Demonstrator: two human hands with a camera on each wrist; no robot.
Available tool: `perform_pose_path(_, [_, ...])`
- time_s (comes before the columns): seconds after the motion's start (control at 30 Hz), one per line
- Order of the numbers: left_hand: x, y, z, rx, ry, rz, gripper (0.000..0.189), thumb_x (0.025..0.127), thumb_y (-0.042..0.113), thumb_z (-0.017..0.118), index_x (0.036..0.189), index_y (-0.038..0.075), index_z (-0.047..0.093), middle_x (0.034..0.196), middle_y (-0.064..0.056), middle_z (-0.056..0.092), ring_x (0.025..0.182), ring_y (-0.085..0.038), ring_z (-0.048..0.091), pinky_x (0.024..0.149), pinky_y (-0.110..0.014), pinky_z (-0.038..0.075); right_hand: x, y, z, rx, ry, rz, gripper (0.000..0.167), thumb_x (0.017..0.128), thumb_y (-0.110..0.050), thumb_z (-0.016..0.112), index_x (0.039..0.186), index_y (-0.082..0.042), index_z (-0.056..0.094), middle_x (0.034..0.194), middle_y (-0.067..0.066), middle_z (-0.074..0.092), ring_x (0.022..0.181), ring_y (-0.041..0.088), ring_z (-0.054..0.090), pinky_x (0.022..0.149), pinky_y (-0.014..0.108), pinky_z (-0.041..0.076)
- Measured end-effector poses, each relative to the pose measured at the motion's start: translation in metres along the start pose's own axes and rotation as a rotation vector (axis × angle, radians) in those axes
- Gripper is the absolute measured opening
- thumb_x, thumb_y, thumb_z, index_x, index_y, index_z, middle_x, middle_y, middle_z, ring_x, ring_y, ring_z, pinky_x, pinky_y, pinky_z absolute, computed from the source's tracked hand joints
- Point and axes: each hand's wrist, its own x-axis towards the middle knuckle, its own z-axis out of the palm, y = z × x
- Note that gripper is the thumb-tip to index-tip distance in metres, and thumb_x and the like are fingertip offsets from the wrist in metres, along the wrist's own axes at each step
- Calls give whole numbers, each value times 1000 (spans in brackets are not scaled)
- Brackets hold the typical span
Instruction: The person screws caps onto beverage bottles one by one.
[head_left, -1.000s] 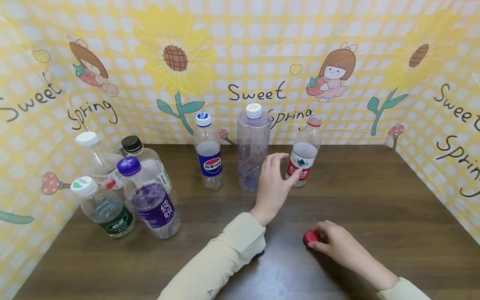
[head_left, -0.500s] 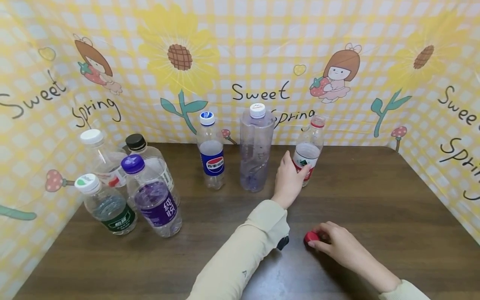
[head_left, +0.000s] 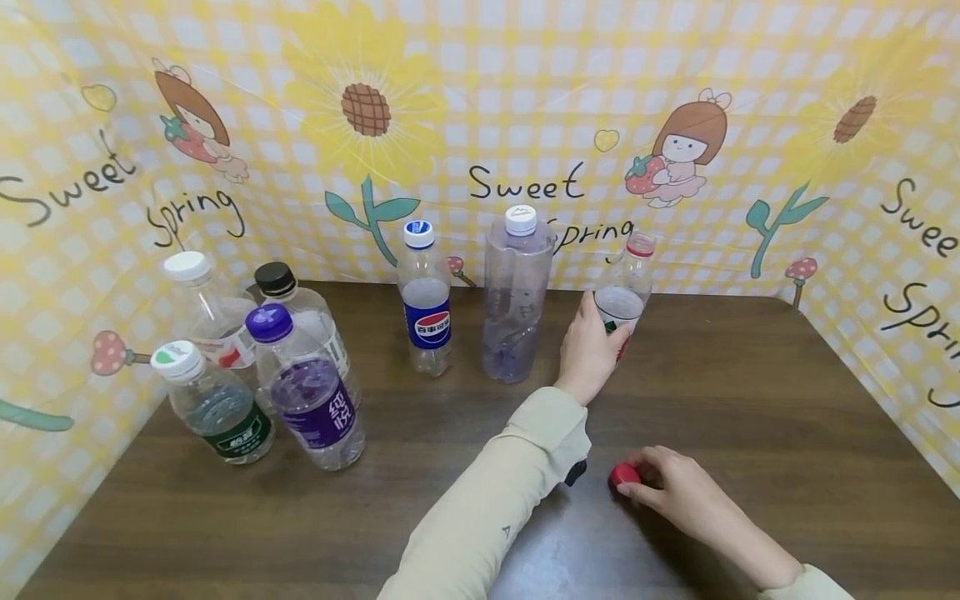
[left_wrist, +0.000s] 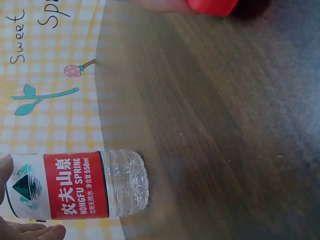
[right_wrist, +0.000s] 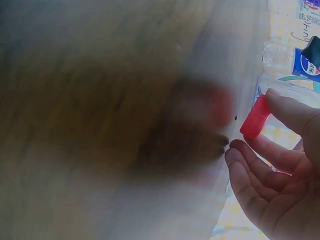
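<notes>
Toward the back right, my left hand (head_left: 588,354) grips a clear water bottle (head_left: 621,302) around its label. The bottle stands upright, with a red ring at its uncapped neck. In the left wrist view, the red and white label (left_wrist: 77,185) faces out, with the thumb on one side and fingers on the other. Nearer the front, my right hand (head_left: 686,496) pinches a red bottle cap (head_left: 624,477) between thumb and fingers, low at the tabletop. The right wrist view shows this cap (right_wrist: 256,117) edge-on, the other fingers loosely bent below it.
Left of the gripped bottle stand a tall clear bottle with a white cap (head_left: 517,292) and a blue-labelled Pepsi bottle (head_left: 428,312). Several capped bottles cluster at the left, among them a purple-labelled one (head_left: 318,404). A patterned cloth (head_left: 480,100) hangs behind the brown table (head_left: 420,467).
My left hand has moved right and closed around the water bottle, which it stood apart from at first. The right hand and red cap stay in place; the view has shifted slightly.
</notes>
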Motion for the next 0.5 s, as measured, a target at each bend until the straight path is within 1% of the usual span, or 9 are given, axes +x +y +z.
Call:
perform_pose_path(0.13, [2,1,2,28,3,-1,71,88,35,67,144,8,33,134,-11,57,115,-28,61,90,-43,52,0,-1,-1,24,-8,5,22,77,-23,79,88,-9,67,78,-4,62,67,-1,51,60,19,47])
perform_pose_path(0.33, [3,1,2,55,25,10,69,87,32,70,142,8,36,129,-11,56,116,-28,59,90,-42,52,-1,0,-1,33,-3,4,21,77,-23,78,87,-10,67,76,-5,62,66,-2,51,61,19,47])
perform_pose_path(0.43, [3,0,1,64,17,11,69,86,33,71,142,9,38,129,-11,54,118,-27,56,92,-41,52,-2,1,-1,34,-1,-4,20,77,-22,78,87,-9,66,75,-5,62,65,-3,52,60,19,47])
perform_pose_path(0.5, [2,0,0,54,9,15,68,85,33,71,142,11,40,128,-11,53,118,-27,55,92,-42,52,-2,1,-2,36,1,-3,20,78,-22,77,88,-9,66,75,-6,63,65,-3,53,61,20,48])
